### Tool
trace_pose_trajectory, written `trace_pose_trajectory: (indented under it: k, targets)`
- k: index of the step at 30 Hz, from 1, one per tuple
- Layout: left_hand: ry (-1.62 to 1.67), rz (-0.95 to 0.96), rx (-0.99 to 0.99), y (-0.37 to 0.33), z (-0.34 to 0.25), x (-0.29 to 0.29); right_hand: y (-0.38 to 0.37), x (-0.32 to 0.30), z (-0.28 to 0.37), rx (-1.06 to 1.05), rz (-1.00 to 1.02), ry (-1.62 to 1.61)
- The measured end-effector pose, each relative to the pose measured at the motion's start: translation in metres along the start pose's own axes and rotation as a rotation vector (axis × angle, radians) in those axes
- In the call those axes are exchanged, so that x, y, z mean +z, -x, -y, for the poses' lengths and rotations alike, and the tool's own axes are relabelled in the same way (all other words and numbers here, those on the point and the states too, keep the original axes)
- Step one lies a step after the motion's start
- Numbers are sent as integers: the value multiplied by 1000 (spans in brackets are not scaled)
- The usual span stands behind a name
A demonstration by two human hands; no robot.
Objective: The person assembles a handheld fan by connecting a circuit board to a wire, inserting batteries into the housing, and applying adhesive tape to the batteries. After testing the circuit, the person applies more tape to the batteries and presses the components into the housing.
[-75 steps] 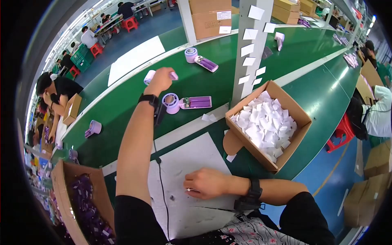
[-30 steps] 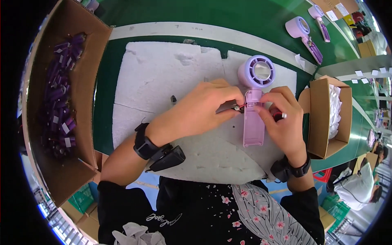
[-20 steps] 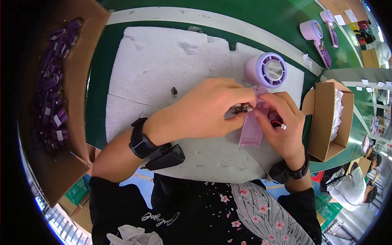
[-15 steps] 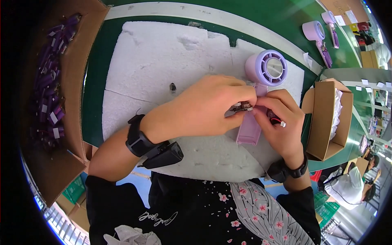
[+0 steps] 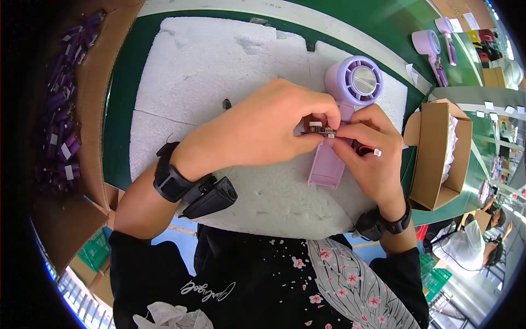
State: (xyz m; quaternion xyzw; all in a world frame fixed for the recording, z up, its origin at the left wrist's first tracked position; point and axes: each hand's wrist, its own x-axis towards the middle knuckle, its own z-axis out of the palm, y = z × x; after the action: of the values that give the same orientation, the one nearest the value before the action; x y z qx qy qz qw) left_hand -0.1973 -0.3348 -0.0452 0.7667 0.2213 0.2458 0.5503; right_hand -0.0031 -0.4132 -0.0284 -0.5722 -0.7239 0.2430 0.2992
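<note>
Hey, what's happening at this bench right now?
A person is working on a lilac handheld fan that lies on a white foam pad. The left hand and right hand pinch a small circuit board together just above the fan's handle. An open cardboard box sits to the right, a box of purple parts to the left, and another fan lies farther back on the green table.
</note>
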Motion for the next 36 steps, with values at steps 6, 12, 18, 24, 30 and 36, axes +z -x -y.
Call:
trace_pose_trajectory:
  k: [6, 12, 18, 24, 30, 36]
  targets:
    - [-168, 10, 124, 3, 2, -10, -2, 3, 2, -50, -21, 41]
    - [-281, 45, 133, 6, 0, -10, -1, 7, -3, -127, -34, 81]
    - [-52, 17, 58, 4, -7, -3, -2, 4, -6, -168, -5, 77]
    - [28, -80, 73, 4, -6, 3, 0, 6, -4, -152, 5, 151]
    - [209, -135, -32, 4, -7, 7, 1, 7, 1, -140, 7, 222]
    - [192, -45, -41, 5, -5, 3, 2, 8, 2, -142, 31, 273]
